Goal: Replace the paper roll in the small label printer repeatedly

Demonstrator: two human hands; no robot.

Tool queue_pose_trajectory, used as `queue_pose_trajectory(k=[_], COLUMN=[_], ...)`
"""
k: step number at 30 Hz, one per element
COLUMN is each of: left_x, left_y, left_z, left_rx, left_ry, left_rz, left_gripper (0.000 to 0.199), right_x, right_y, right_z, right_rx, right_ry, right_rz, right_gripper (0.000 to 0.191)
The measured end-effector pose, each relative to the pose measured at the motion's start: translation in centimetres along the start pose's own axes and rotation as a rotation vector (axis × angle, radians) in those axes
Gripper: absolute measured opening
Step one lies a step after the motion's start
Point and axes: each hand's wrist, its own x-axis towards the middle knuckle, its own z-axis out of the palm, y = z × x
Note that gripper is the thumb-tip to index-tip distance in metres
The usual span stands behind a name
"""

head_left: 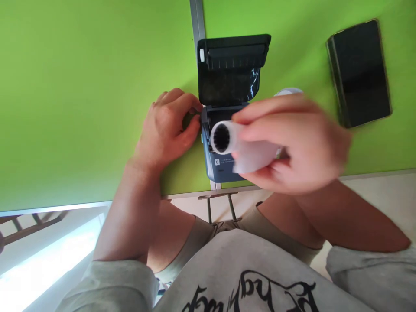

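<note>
A small dark blue label printer [221, 173] sits at the table's front edge with its black lid [230, 82] raised. My left hand [169, 125] is at the printer's left side, its thumb and curled fingertips against the edge of the casing. Over the printer's open bay, my right hand [295, 143] pinches a white paper roll [236, 132] between thumb and fingers. The black hollow core of the roll faces left, and a loose end of paper hangs below it. The roll hides part of the bay. Some motion blur softens my right hand.
On the right of the green table [97, 86] lies a dark phone or folding device [362, 73]. A pale round object [288, 91] shows partly behind my right hand. A grey seam strip [197, 19] runs along the table behind the printer.
</note>
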Motion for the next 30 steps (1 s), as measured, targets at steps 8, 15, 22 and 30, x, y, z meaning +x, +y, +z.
queue_pose_trajectory(k=[8,15,22,30], left_x=[-0.2,-0.3,-0.4,-0.5], left_y=[0.7,0.9,1.0,1.1], left_z=[0.4,0.1,-0.1,0.3], left_rx=[0.085,-0.059,-0.187,-0.235], left_ry=[-0.054,0.139,0.14,-0.094], left_rz=[-0.09,-0.007,0.043,0.012], left_gripper=[0.014,0.028,0.041,0.094], right_x=[-0.1,0.3,0.6,1.3], right_y=[-0.5,-0.2,0.0,0.2], right_z=[0.9,0.3,0.0,-0.9], right_rx=[-0.238,-0.386,-0.312,-0.098], right_ry=[-0.637,-0.656,-0.71,-1.004], right_rz=[-0.645,-0.616,-0.617,-0.756], right_gripper=[0.028,0.027,0.017,0.014])
